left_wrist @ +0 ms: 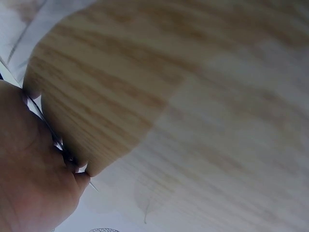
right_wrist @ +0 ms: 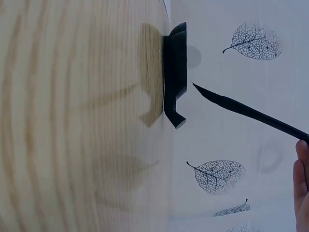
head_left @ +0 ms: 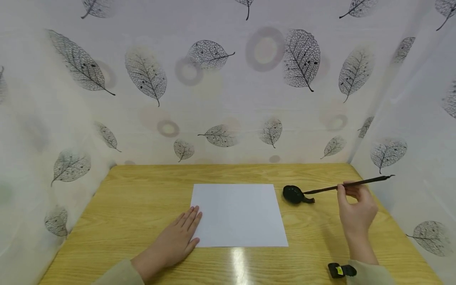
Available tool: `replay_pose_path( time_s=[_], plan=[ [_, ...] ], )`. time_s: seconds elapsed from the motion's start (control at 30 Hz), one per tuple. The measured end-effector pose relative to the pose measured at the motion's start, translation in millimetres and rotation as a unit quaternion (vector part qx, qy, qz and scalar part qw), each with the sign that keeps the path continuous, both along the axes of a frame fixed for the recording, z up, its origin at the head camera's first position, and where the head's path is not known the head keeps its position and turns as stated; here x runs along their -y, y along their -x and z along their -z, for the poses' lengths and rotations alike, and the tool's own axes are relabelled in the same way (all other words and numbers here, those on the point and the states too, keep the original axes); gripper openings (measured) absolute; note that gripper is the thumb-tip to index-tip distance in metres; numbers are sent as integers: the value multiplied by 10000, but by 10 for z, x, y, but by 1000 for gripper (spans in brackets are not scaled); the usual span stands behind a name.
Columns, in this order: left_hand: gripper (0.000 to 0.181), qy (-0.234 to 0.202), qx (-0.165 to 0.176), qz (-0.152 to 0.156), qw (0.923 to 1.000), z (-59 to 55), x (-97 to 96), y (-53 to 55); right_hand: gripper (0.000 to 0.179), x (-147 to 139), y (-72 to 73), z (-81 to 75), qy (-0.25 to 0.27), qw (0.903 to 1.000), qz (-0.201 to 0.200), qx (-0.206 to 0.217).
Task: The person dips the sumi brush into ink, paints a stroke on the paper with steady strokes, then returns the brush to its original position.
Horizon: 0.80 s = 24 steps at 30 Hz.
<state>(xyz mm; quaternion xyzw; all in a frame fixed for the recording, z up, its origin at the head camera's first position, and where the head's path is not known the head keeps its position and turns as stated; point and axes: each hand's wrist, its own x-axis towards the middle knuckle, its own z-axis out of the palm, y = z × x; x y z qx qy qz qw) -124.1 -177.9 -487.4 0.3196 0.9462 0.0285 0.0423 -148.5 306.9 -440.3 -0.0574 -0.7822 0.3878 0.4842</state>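
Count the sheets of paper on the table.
1 visible: the blank white sheet, near the middle of the wooden table. The left hand touches its left edge; the black gourd-shaped dish is to its right. Any sheets beneath would be hidden.

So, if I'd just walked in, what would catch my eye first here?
Probably the white paper, bright in the middle of the wooden table, with the left-hand grip resting at its left edge. Next, the dark brush, pinched in the right-hand grip, its tip pointing toward the black dish right of the paper.
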Motion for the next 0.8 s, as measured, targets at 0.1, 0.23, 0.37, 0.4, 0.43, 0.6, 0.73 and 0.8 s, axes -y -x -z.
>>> replay_pose_path(
  time_s=[0.1,0.23,0.37,0.4,0.43,0.6,0.73,0.8],
  plan=[
    [69,10,-18,11,10000,-5,-8,-2,21,22,12,8,-48,10000,-39,21],
    [69,5,-40,13,10000,-4,-11,-3,24,23,17,21,-193,9997,-46,122],
    [69,7,-66,16,10000,16,-2,4,22,-3,5,28,-289,9994,-8,203],
    [69,23,-79,17,10000,24,1,8,22,-11,-1,28,-287,9994,9,204],
    [69,44,-91,15,9999,29,3,10,21,-20,-8,26,-283,9994,23,204],
    [69,87,-99,-2,9999,38,9,17,19,-65,-46,0,-219,9995,122,170],
    [69,43,-41,-9,10000,27,7,11,19,-86,-55,-22,-154,9996,192,144],
    [69,32,-29,-15,10000,22,6,8,19,-85,-50,-32,-122,9997,197,107]
  ],
)
